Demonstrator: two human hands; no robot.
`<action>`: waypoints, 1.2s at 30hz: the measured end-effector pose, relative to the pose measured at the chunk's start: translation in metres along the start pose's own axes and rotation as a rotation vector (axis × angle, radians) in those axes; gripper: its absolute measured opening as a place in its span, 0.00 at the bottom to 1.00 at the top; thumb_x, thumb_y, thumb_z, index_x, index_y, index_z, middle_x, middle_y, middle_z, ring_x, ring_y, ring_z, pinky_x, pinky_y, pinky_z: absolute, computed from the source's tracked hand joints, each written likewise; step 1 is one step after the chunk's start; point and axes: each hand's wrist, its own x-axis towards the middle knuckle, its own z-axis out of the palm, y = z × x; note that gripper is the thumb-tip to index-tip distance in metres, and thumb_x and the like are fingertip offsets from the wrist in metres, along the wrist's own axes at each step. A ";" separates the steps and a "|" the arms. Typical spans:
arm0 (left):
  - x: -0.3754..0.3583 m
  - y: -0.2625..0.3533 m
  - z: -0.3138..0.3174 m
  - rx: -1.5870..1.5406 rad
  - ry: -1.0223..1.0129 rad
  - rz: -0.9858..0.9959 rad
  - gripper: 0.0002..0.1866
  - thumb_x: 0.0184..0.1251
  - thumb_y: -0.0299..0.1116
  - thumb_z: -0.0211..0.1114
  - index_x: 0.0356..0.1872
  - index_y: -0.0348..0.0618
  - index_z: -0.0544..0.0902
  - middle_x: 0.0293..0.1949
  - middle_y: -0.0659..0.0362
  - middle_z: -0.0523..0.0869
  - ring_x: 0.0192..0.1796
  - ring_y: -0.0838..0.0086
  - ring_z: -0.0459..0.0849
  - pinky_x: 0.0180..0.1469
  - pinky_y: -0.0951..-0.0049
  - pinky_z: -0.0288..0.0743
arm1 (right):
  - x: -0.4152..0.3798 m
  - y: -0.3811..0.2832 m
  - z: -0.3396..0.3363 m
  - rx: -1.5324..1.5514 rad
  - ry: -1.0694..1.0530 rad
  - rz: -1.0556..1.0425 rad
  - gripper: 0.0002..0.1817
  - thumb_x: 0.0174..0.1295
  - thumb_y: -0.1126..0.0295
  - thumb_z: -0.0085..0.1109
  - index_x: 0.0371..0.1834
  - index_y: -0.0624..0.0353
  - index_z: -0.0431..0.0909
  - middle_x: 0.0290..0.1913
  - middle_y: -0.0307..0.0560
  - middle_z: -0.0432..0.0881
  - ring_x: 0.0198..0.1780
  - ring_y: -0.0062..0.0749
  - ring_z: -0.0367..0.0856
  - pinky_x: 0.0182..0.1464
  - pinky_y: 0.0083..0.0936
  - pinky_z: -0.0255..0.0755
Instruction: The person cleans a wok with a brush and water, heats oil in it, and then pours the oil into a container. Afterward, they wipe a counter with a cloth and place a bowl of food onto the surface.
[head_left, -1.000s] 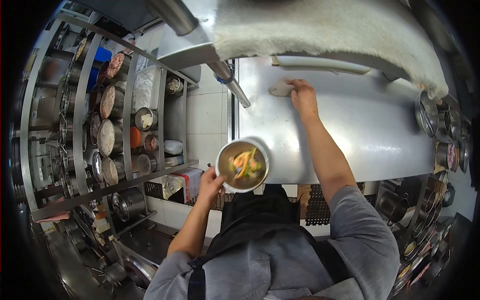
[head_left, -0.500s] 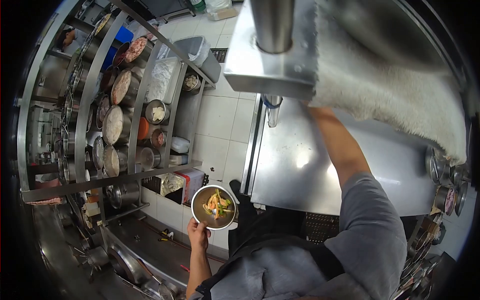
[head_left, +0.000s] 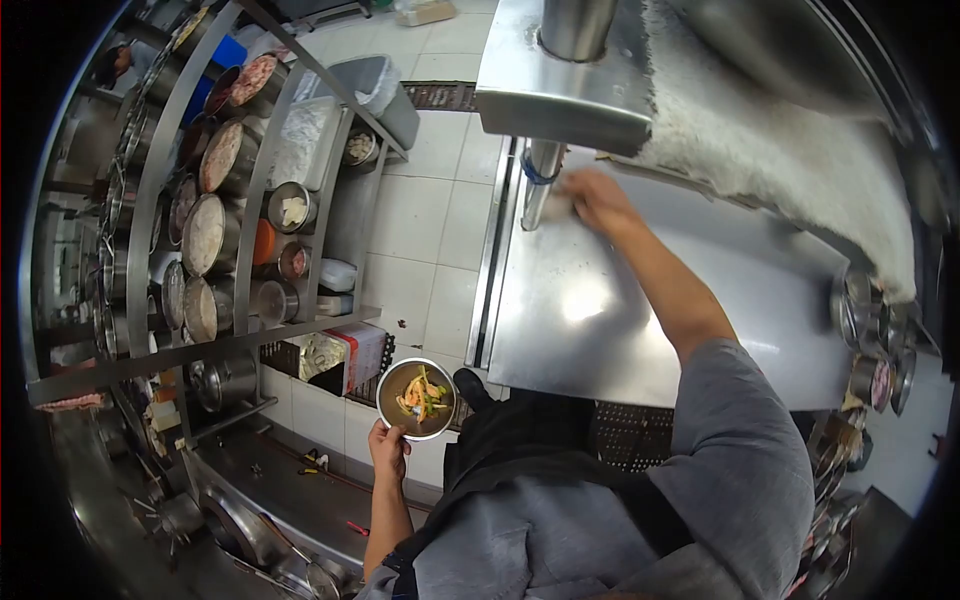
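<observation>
My left hand (head_left: 388, 447) is closed on the near rim of a round steel bowl (head_left: 388, 393). In the bowl lies a small heap of orange-pink and green cut food (head_left: 423, 396). Over the steel counter (head_left: 660, 345), my right hand (head_left: 592, 200) has its fingers curled. A pale, blurred patch shows by its fingertips, and I cannot make out what it is. Close beside the fingers hangs a metal pipe (head_left: 537, 195) with a blue band around it.
A steel rack (head_left: 145, 230) on the left bears several pots of food and a clear plastic tub (head_left: 303, 145). Beyond it stands a grey bin (head_left: 395, 110) with a liner. A white shaggy cloth (head_left: 760, 170) hangs at the upper right. Pans (head_left: 880, 335) line the counter's far right end.
My right hand has come out from under the white cloth and moved left, up to the pipe. The bowl stays in my left hand, slightly lower and further left in view.
</observation>
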 end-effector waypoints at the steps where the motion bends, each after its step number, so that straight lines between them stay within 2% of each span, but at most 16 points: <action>1: 0.004 -0.005 -0.005 0.025 -0.013 -0.007 0.05 0.52 0.19 0.56 0.30 0.37 0.75 0.23 0.60 0.78 0.14 0.81 0.69 0.12 0.81 0.63 | -0.026 -0.014 -0.005 -0.001 -0.036 0.029 0.14 0.46 0.83 0.53 0.34 0.58 0.83 0.46 0.55 0.80 0.50 0.50 0.77 0.55 0.36 0.71; 5: 0.023 -0.029 -0.012 0.186 -0.092 -0.076 0.04 0.52 0.19 0.57 0.31 0.37 0.76 0.22 0.59 0.78 0.13 0.80 0.69 0.12 0.80 0.63 | -0.105 -0.082 -0.016 0.191 -0.039 0.257 0.19 0.45 0.86 0.50 0.37 0.54 0.84 0.44 0.53 0.81 0.51 0.47 0.77 0.56 0.35 0.71; 10: 0.033 -0.044 0.035 0.520 -0.418 -0.086 0.05 0.52 0.23 0.59 0.31 0.37 0.75 0.20 0.62 0.74 0.14 0.79 0.69 0.13 0.78 0.62 | -0.115 -0.046 -0.067 0.285 0.440 0.526 0.21 0.49 0.85 0.48 0.44 0.55 0.82 0.48 0.56 0.80 0.50 0.51 0.78 0.55 0.33 0.72; 12: 0.049 -0.072 0.051 0.618 -0.519 0.060 0.05 0.52 0.24 0.60 0.30 0.38 0.74 0.19 0.63 0.72 0.15 0.80 0.68 0.14 0.78 0.61 | -0.121 -0.019 -0.079 -0.184 0.426 0.559 0.20 0.50 0.79 0.52 0.47 0.54 0.81 0.49 0.58 0.79 0.50 0.54 0.77 0.56 0.35 0.71; 13: 0.060 -0.089 0.056 0.680 -0.569 0.193 0.06 0.52 0.24 0.61 0.30 0.38 0.74 0.19 0.64 0.71 0.15 0.80 0.68 0.14 0.77 0.61 | -0.124 -0.012 -0.073 -0.188 0.425 0.567 0.20 0.50 0.79 0.52 0.47 0.54 0.81 0.49 0.58 0.79 0.50 0.54 0.77 0.56 0.35 0.71; 15: 0.036 -0.058 0.092 0.595 -0.598 -0.026 0.06 0.52 0.24 0.61 0.29 0.40 0.72 0.19 0.64 0.70 0.14 0.80 0.68 0.15 0.77 0.61 | -0.141 -0.005 -0.049 -0.523 0.320 0.473 0.20 0.50 0.75 0.54 0.49 0.52 0.80 0.52 0.60 0.77 0.52 0.53 0.76 0.57 0.36 0.69; 16: 0.038 -0.064 0.101 0.559 -0.634 -0.037 0.07 0.54 0.24 0.61 0.26 0.40 0.70 0.18 0.63 0.70 0.13 0.78 0.68 0.14 0.76 0.62 | -0.143 -0.011 -0.038 -0.449 0.216 0.504 0.23 0.50 0.75 0.55 0.52 0.49 0.79 0.54 0.61 0.75 0.53 0.52 0.74 0.58 0.37 0.69; 19: 0.029 -0.067 0.121 0.444 -0.701 -0.048 0.09 0.55 0.22 0.60 0.24 0.41 0.67 0.17 0.61 0.70 0.12 0.76 0.70 0.14 0.75 0.63 | -0.163 -0.077 0.000 -0.410 0.110 0.256 0.25 0.49 0.75 0.55 0.54 0.47 0.77 0.56 0.58 0.74 0.54 0.51 0.74 0.58 0.36 0.70; 21: 0.022 -0.061 0.128 0.369 -0.733 -0.040 0.09 0.55 0.21 0.60 0.24 0.41 0.67 0.18 0.61 0.70 0.13 0.76 0.70 0.14 0.76 0.64 | -0.178 -0.137 0.019 -0.260 0.027 0.295 0.26 0.48 0.79 0.58 0.54 0.48 0.78 0.56 0.55 0.75 0.55 0.48 0.74 0.59 0.35 0.71; 23: 0.018 -0.057 0.128 0.317 -0.747 -0.029 0.09 0.55 0.20 0.59 0.24 0.40 0.66 0.18 0.60 0.71 0.14 0.76 0.72 0.14 0.76 0.65 | -0.200 -0.182 0.044 -0.149 -0.026 0.261 0.20 0.49 0.78 0.59 0.47 0.49 0.82 0.54 0.51 0.78 0.54 0.44 0.75 0.58 0.33 0.71; 25: 0.016 -0.056 0.123 0.314 -0.759 -0.034 0.09 0.55 0.19 0.59 0.24 0.40 0.66 0.19 0.60 0.71 0.14 0.75 0.72 0.14 0.76 0.65 | -0.214 -0.225 0.058 -0.070 -0.059 0.277 0.21 0.49 0.84 0.56 0.45 0.49 0.83 0.56 0.50 0.77 0.54 0.41 0.76 0.57 0.33 0.72; 28: 0.010 -0.048 0.112 0.251 -0.737 -0.050 0.10 0.55 0.19 0.59 0.24 0.42 0.65 0.19 0.60 0.71 0.15 0.73 0.75 0.14 0.77 0.64 | -0.227 -0.253 0.063 0.176 0.039 0.394 0.23 0.49 0.86 0.53 0.45 0.50 0.83 0.53 0.47 0.78 0.53 0.37 0.77 0.54 0.29 0.73; 31: 0.007 -0.041 0.101 0.290 -0.728 -0.042 0.10 0.55 0.19 0.59 0.24 0.42 0.65 0.19 0.60 0.71 0.16 0.72 0.78 0.13 0.77 0.64 | -0.242 -0.245 0.024 0.568 0.368 0.685 0.25 0.49 0.90 0.43 0.46 0.56 0.82 0.46 0.41 0.78 0.49 0.27 0.77 0.47 0.17 0.72; 32: 0.008 -0.042 0.098 0.301 -0.733 -0.038 0.10 0.55 0.19 0.59 0.24 0.42 0.65 0.19 0.60 0.71 0.16 0.72 0.78 0.13 0.77 0.64 | -0.247 -0.231 0.008 0.541 0.485 0.684 0.25 0.47 0.87 0.45 0.47 0.56 0.81 0.48 0.48 0.79 0.49 0.36 0.79 0.53 0.28 0.72; 33: 0.012 -0.043 0.096 0.319 -0.734 -0.026 0.10 0.55 0.19 0.59 0.24 0.42 0.65 0.19 0.60 0.72 0.16 0.72 0.78 0.13 0.77 0.64 | -0.257 -0.204 -0.001 0.288 0.567 0.598 0.25 0.47 0.87 0.46 0.47 0.56 0.81 0.47 0.51 0.79 0.49 0.39 0.79 0.53 0.27 0.73; 36: 0.016 -0.043 0.098 0.329 -0.738 -0.014 0.10 0.55 0.19 0.59 0.24 0.42 0.66 0.18 0.60 0.72 0.16 0.73 0.76 0.13 0.77 0.64 | -0.277 -0.150 0.001 -0.276 0.509 0.689 0.22 0.48 0.79 0.54 0.49 0.52 0.81 0.50 0.58 0.77 0.50 0.52 0.77 0.54 0.35 0.73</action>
